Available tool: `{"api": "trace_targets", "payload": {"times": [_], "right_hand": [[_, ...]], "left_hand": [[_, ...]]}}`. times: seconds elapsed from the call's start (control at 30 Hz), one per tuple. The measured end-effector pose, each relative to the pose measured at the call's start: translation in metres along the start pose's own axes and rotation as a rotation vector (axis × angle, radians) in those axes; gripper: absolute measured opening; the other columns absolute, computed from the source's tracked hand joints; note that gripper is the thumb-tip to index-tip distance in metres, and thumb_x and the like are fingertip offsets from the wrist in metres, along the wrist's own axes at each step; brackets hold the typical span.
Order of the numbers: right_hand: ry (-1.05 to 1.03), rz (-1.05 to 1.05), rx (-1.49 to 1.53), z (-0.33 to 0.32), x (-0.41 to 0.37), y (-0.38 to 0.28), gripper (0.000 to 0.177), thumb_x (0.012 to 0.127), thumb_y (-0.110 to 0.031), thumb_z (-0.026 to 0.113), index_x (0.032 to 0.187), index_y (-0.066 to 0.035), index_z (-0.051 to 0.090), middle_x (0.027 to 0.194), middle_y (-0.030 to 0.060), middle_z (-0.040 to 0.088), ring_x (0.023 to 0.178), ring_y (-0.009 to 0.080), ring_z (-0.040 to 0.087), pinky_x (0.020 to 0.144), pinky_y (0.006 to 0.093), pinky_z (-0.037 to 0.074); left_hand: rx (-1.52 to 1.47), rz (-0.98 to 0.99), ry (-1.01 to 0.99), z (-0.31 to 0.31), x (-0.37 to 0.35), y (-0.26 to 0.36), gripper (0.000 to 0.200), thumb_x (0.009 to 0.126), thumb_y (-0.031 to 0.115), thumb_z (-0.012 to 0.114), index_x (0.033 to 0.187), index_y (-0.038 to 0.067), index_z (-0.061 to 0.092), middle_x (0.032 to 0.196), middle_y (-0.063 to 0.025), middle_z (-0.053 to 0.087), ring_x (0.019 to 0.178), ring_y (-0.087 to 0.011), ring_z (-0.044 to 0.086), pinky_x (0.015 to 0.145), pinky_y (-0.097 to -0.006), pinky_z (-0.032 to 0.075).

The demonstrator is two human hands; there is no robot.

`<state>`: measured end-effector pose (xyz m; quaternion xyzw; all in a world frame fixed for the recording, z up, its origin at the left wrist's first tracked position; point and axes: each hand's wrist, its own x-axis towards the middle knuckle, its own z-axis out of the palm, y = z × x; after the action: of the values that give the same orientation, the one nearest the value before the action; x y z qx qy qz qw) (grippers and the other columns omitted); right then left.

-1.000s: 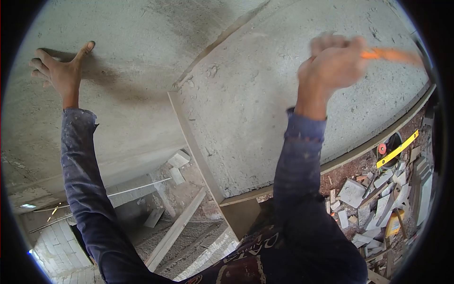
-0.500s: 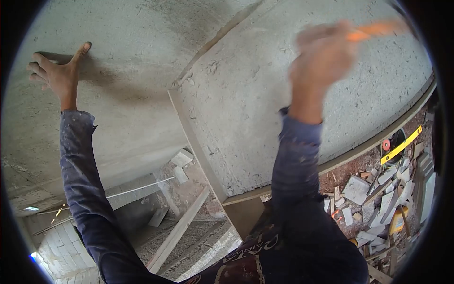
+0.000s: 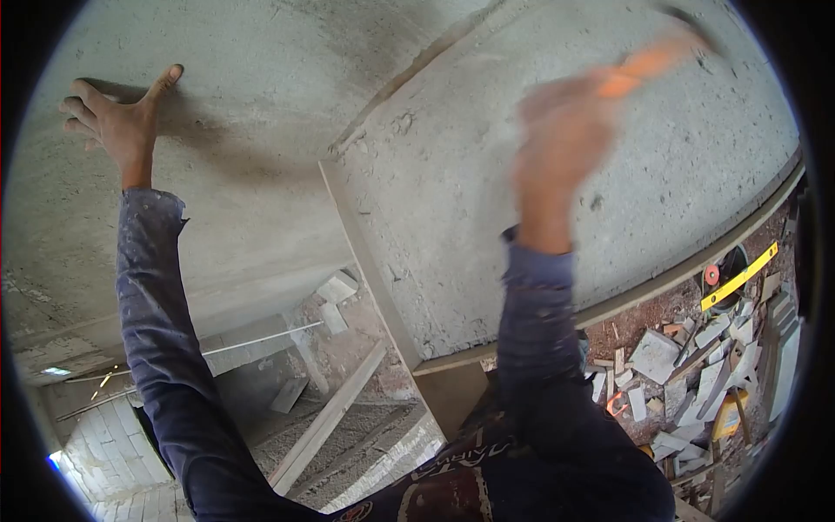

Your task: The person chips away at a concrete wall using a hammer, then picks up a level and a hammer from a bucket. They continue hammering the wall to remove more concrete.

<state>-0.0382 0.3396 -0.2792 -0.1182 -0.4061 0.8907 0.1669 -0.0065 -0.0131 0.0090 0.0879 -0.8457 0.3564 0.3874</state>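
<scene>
My left hand (image 3: 123, 123) is spread against the smooth grey concrete wall (image 3: 252, 96), thumb pointing up and fingers apart, with nothing in it. My right hand (image 3: 565, 148) is raised in front of the rougher concrete slab (image 3: 461, 191) and smeared by motion. Its fingers are wrapped round the orange handle of a hammer (image 3: 652, 63), whose dark head is a blur near the top right. A crack-like groove (image 3: 417, 74) runs between the two concrete faces. Thin boards edge the rough slab along its left (image 3: 374, 270) and lower sides.
Below on the right lie broken tile pieces (image 3: 657, 357), wood scraps, a yellow spirit level (image 3: 739, 277) and a yellow container (image 3: 729, 413). A timber plank (image 3: 330, 418) slants at lower centre. A block wall (image 3: 113, 452) stands at lower left.
My right hand has moved left and slightly down with the hammer, and the hammer's dark head now shows. My left hand keeps its place on the wall while the view shifts slightly.
</scene>
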Motion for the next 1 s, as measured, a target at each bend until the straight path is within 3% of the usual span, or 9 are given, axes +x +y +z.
{"api": "trace_targets", "payload": {"times": [0.1, 0.2, 0.3, 0.47, 0.53, 0.73, 0.8, 0.93, 1.0], "right_hand": [[0.348, -0.215, 0.228, 0.021, 0.037, -0.036, 0.036, 0.103, -0.033, 0.049, 0.103, 0.002, 0.059, 0.074, 0.0062, 0.063, 0.055, 0.0151, 0.058, 0.049, 0.022, 0.048], [0.402, -0.358, -1.075, 0.027, -0.089, 0.153, 0.033, 0.1, -0.023, 0.055, 0.116, 0.006, 0.057, 0.091, 0.0133, 0.068, 0.072, 0.0174, 0.065, 0.066, 0.0265, 0.057], [-0.612, 1.231, -0.525, 0.039, -0.174, 0.083, 0.035, 0.099, -0.031, 0.058, 0.121, -0.005, 0.058, 0.081, 0.0047, 0.062, 0.062, 0.0183, 0.061, 0.049, 0.0356, 0.049], [-0.511, 1.01, -0.242, -0.021, -0.099, 0.072, 0.035, 0.101, -0.03, 0.054, 0.128, -0.006, 0.056, 0.089, 0.0042, 0.064, 0.069, 0.0156, 0.061, 0.057, 0.0314, 0.051], [-0.089, 0.234, 0.334, -0.015, -0.035, 0.022, 0.052, 0.106, -0.042, 0.04, 0.137, 0.0, 0.05, 0.096, 0.0056, 0.059, 0.081, 0.0095, 0.059, 0.065, 0.0259, 0.051], [0.377, -0.134, -0.86, 0.027, -0.085, 0.139, 0.048, 0.104, -0.037, 0.046, 0.13, 0.003, 0.052, 0.11, 0.0138, 0.061, 0.091, 0.0215, 0.063, 0.074, 0.0322, 0.055], [-0.851, 0.691, -0.942, 0.035, -0.195, 0.205, 0.05, 0.101, -0.034, 0.05, 0.133, 0.005, 0.047, 0.12, 0.0197, 0.063, 0.1, 0.0296, 0.068, 0.076, 0.0376, 0.056], [-0.498, 1.204, -0.147, 0.011, -0.154, 0.087, 0.035, 0.1, -0.031, 0.058, 0.126, -0.008, 0.054, 0.079, 0.0011, 0.055, 0.056, 0.0122, 0.053, 0.051, 0.0361, 0.048], [-0.318, 0.928, 0.006, -0.003, -0.086, 0.04, 0.037, 0.104, -0.031, 0.05, 0.134, -0.009, 0.048, 0.101, 0.0037, 0.057, 0.087, 0.0139, 0.057, 0.075, 0.0355, 0.05]], "left_hand": [[-0.003, 0.003, -0.012, -0.001, 0.001, -0.001, 0.149, 0.053, 0.078, 0.081, 0.153, -0.005, 0.009, 0.156, -0.0375, 0.002, 0.143, -0.0595, -0.006, 0.104, -0.0813, 0.006], [-0.007, -0.007, -0.013, -0.004, 0.0, 0.003, 0.149, 0.053, 0.08, 0.079, 0.154, -0.005, 0.008, 0.156, -0.0379, 0.003, 0.143, -0.0593, -0.003, 0.106, -0.08, 0.01], [-0.006, -0.003, -0.008, -0.004, -0.002, 0.003, 0.149, 0.053, 0.079, 0.08, 0.154, -0.005, 0.009, 0.156, -0.0377, 0.003, 0.144, -0.0586, -0.003, 0.106, -0.0792, 0.009], [-0.04, -0.006, 0.004, -0.004, 0.01, 0.005, 0.149, 0.052, 0.079, 0.08, 0.154, -0.004, 0.009, 0.156, -0.0377, 0.003, 0.144, -0.0586, -0.004, 0.107, -0.079, 0.007], [-0.068, -0.007, 0.002, -0.002, -0.001, 0.004, 0.149, 0.051, 0.079, 0.08, 0.154, -0.004, 0.01, 0.156, -0.0377, 0.004, 0.143, -0.059, -0.006, 0.106, -0.0793, 0.005], [-0.03, 0.018, 0.008, -0.004, -0.001, 0.001, 0.149, 0.052, 0.08, 0.08, 0.154, -0.004, 0.011, 0.156, -0.0383, 0.005, 0.143, -0.0599, -0.005, 0.106, -0.0795, 0.006], [-0.041, 0.016, 0.012, -0.002, -0.002, 0.001, 0.148, 0.053, 0.079, 0.08, 0.154, -0.003, 0.011, 0.156, -0.0381, 0.004, 0.143, -0.0598, -0.005, 0.106, -0.0794, 0.006], [-0.053, 0.009, 0.028, -0.001, -0.001, 0.003, 0.147, 0.053, 0.079, 0.079, 0.154, -0.002, 0.011, 0.156, -0.0375, 0.004, 0.143, -0.0599, -0.004, 0.106, -0.0796, 0.006], [-0.041, 0.016, 0.056, 0.0, -0.002, 0.003, 0.145, 0.055, 0.079, 0.079, 0.155, -0.002, 0.011, 0.157, -0.0359, 0.004, 0.144, -0.0584, -0.003, 0.107, -0.0782, 0.008]]}}
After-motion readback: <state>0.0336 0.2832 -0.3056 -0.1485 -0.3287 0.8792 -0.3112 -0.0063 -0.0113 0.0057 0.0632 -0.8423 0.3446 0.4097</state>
